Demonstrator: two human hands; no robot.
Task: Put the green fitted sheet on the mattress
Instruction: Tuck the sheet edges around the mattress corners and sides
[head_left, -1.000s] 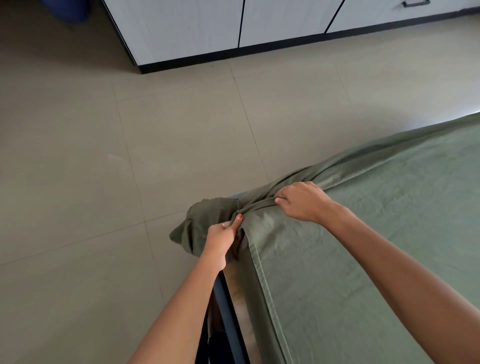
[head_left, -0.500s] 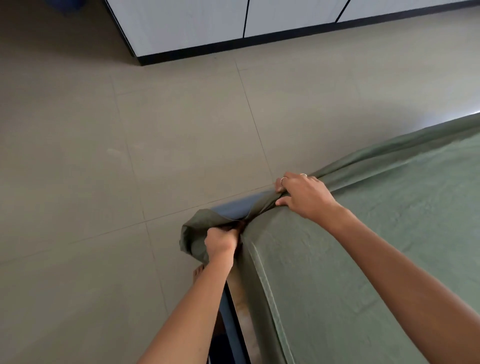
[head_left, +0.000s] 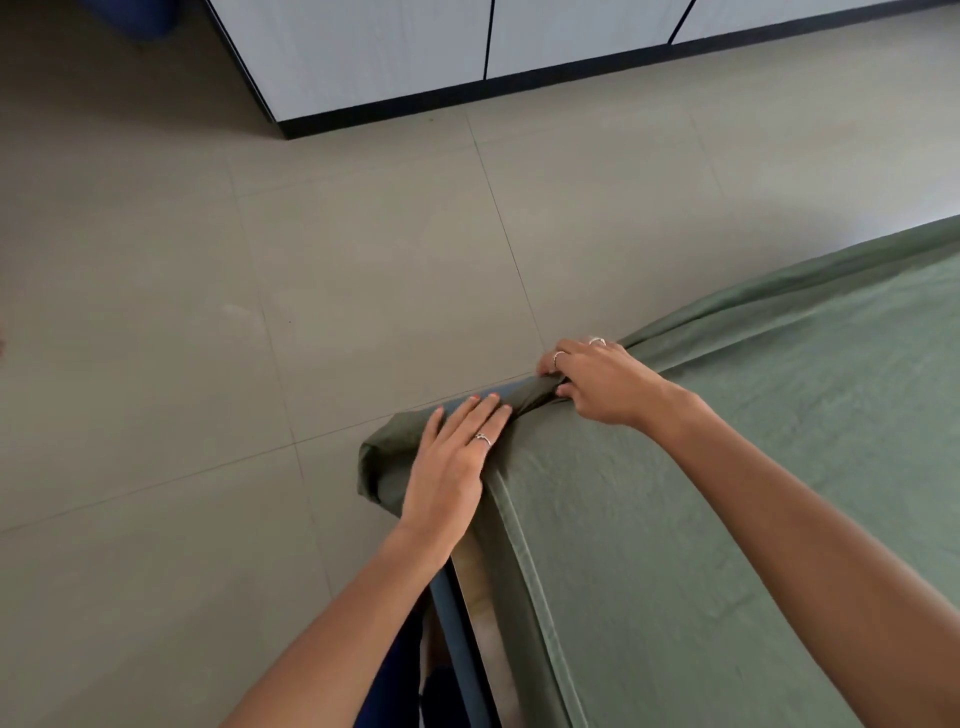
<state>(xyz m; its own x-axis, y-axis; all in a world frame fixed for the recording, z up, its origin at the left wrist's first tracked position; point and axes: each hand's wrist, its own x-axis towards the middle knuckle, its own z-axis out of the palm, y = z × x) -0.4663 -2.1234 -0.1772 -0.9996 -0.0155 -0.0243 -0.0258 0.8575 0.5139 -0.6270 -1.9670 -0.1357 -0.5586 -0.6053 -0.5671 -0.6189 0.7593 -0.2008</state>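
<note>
head view: i saw my left hand (head_left: 451, 462) had unclenched, fingers flat on the green fitted sheet (head_left: 727, 519); right hand (head_left: 597, 382) pinched it above the tiled floor (head_left: 208, 312).

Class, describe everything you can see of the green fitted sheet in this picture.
The green fitted sheet is matte olive woven cloth, lightly creased, spread over the bed top at lower right. A stitched hem runs along its near edge. At the corner it bunches into folds, with a loose pouch hanging past the edge. The left hand lies flat on that bunch; the right hand grips the gathered folds.
</note>
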